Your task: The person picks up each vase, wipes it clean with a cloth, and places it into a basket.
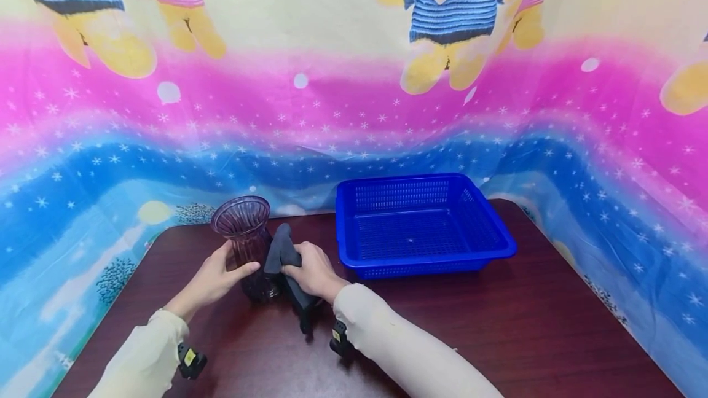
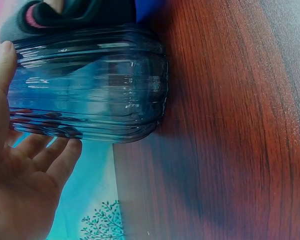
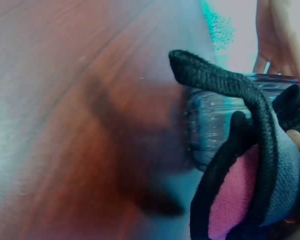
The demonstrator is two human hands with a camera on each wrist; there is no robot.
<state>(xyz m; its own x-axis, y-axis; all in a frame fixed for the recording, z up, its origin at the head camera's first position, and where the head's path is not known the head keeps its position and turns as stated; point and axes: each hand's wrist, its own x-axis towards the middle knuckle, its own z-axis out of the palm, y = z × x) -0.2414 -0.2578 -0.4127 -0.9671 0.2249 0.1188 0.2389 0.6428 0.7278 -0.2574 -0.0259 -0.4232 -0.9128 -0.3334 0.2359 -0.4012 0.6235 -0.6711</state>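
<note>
A ribbed, see-through purple glass vase (image 1: 246,244) with a flared rim is at the left of the table, its base down. My left hand (image 1: 217,275) holds it from the left, thumb on the near side; in the left wrist view the fingers (image 2: 65,160) lie along its other side. Whether the base touches the table, I cannot tell. In my right hand (image 1: 314,269) is a bunched grey cloth (image 1: 282,250) with black edging, held against or close beside the vase's right side. The right wrist view shows the cloth's pink face (image 3: 235,195) and a dangling black edge.
A blue plastic basket (image 1: 426,266) with perforated walls stands at the back, right of the vase. The dark red-brown table (image 1: 531,324) has a rounded back edge. Behind and at both sides hangs a printed curtain (image 1: 332,109) with bears and snowflakes.
</note>
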